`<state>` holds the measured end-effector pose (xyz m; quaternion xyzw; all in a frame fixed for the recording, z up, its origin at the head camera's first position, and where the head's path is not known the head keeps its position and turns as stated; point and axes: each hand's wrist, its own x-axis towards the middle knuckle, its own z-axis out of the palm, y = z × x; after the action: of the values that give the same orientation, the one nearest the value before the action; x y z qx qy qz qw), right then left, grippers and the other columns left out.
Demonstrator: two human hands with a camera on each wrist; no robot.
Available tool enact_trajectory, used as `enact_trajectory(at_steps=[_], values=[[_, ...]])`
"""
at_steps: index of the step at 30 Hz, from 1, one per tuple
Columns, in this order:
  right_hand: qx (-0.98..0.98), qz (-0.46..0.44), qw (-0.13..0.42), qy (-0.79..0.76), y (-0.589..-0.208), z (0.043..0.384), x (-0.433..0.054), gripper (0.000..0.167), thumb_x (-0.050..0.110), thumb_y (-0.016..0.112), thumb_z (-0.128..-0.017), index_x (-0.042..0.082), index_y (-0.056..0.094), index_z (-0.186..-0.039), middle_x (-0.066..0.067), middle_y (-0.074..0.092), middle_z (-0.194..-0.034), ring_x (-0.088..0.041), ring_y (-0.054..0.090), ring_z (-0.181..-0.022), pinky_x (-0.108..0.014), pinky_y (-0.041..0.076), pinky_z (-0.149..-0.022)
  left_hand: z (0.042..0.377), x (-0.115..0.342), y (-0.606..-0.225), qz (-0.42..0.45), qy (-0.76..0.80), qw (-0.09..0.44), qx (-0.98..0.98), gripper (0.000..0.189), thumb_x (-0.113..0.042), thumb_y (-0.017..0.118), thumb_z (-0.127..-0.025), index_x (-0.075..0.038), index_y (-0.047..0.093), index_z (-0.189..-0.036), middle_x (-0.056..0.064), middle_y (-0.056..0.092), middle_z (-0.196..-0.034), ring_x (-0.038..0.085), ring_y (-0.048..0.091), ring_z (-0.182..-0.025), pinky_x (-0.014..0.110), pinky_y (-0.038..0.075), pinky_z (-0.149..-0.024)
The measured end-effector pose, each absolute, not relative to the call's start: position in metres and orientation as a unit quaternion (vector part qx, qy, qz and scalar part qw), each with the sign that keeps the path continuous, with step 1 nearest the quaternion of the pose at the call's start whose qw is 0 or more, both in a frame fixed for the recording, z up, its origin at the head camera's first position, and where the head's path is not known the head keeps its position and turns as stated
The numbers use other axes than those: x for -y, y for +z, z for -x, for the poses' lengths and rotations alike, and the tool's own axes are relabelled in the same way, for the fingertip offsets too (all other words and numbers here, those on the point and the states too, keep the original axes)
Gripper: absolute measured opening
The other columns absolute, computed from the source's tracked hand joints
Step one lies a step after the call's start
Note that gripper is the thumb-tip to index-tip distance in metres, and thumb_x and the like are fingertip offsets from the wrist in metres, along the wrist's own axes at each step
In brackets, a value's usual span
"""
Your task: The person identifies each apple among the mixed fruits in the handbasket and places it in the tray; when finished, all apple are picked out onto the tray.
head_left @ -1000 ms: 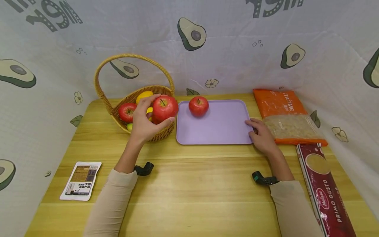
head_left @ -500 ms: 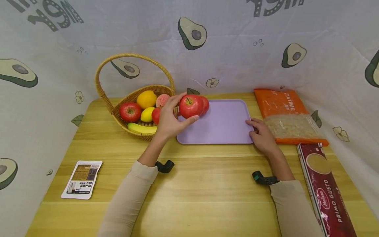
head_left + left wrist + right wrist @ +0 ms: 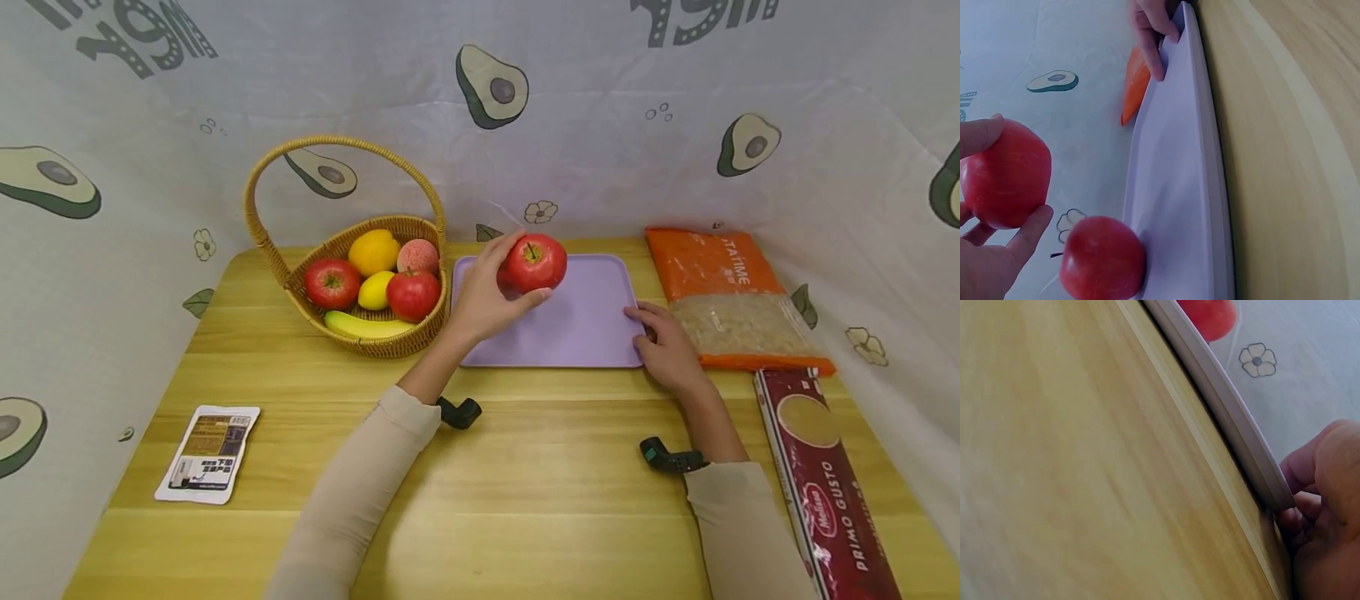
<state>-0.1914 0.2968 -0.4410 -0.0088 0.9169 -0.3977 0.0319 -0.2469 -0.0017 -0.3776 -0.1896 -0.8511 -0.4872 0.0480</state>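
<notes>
Our left grip [image 3: 486, 298], curved wide around a red apple [image 3: 537, 263], holds it above the purple tray [image 3: 581, 337], where a second apple [image 3: 1102, 259] sits, while our right grip [image 3: 665, 342] pinches the tray's right edge, likely to hold it steady on the wooden counter [image 3: 555, 517]

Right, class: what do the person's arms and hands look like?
The left sleeve and right sleeve are long, plain beige. The left wrist device and right wrist device are black, the right one marked with green. The left hand and right hand wear no gloves.
</notes>
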Motion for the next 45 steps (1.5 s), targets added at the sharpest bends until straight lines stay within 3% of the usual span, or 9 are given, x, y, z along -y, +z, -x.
enact_trajectory(at_steps=[7,14,20,25,37,45], values=[[-0.919,0.002,0.035,-0.394,-0.441,0.193,-0.296,0.050,0.003,0.043,-0.102,-0.004,0.046,-0.151,-0.028,0.027,-0.164,-0.052,0.025,-0.150,-0.069,0.023,-0.120,0.258,-0.021,-0.384,0.185,-0.498,0.030,0.846,0.087,-0.039,0.083,-0.085,-0.026,0.038,-0.158,0.003,0.046,-0.155,0.021,0.048,-0.136,0.041,0.053,-0.108],[-0.918,-0.006,0.043,-0.395,-0.442,0.192,-0.295,0.051,0.004,0.042,-0.102,-0.002,0.045,-0.152,-0.027,0.026,-0.165,-0.052,0.025,-0.150,-0.069,0.024,-0.120,0.269,-0.050,-0.396,0.184,-0.531,0.000,0.827,0.089,-0.030,0.082,-0.089,-0.019,0.032,-0.162,0.005,0.040,-0.161,0.022,0.047,-0.138,0.031,0.056,-0.101],[-0.919,-0.009,0.040,-0.392,-0.441,0.192,-0.296,0.051,0.003,0.042,-0.101,-0.002,0.045,-0.152,-0.027,0.027,-0.164,-0.052,0.027,-0.149,-0.069,0.025,-0.119,0.275,-0.071,-0.406,0.157,-0.536,-0.007,0.830,0.088,-0.028,0.080,-0.090,-0.018,0.031,-0.162,0.005,0.041,-0.161,0.023,0.045,-0.144,0.040,0.046,-0.115],[-0.920,-0.009,0.037,-0.390,-0.442,0.192,-0.296,0.051,0.003,0.042,-0.102,-0.002,0.045,-0.152,-0.027,0.028,-0.164,-0.051,0.028,-0.148,-0.069,0.026,-0.119,0.280,-0.082,-0.418,0.129,-0.536,-0.006,0.834,0.088,-0.028,0.080,-0.090,-0.020,0.031,-0.162,0.004,0.040,-0.163,0.024,0.043,-0.147,0.044,0.041,-0.120],[-0.919,-0.001,0.031,-0.393,-0.443,0.192,-0.295,0.050,0.003,0.042,-0.101,-0.004,0.046,-0.151,-0.028,0.029,-0.163,-0.052,0.028,-0.149,-0.068,0.025,-0.120,0.289,-0.092,-0.439,0.121,-0.503,0.027,0.856,0.085,-0.023,0.080,-0.090,-0.009,0.035,-0.160,0.009,0.044,-0.160,0.029,0.046,-0.145,0.042,0.039,-0.121],[-0.918,0.001,0.034,-0.394,-0.444,0.192,-0.296,0.050,0.003,0.042,-0.102,-0.004,0.045,-0.151,-0.028,0.028,-0.163,-0.052,0.026,-0.149,-0.068,0.023,-0.121,0.287,-0.089,-0.433,0.120,-0.468,-0.006,0.875,0.093,-0.032,0.081,-0.089,-0.015,0.027,-0.163,0.003,0.034,-0.167,0.031,0.039,-0.150,0.045,0.038,-0.122]])
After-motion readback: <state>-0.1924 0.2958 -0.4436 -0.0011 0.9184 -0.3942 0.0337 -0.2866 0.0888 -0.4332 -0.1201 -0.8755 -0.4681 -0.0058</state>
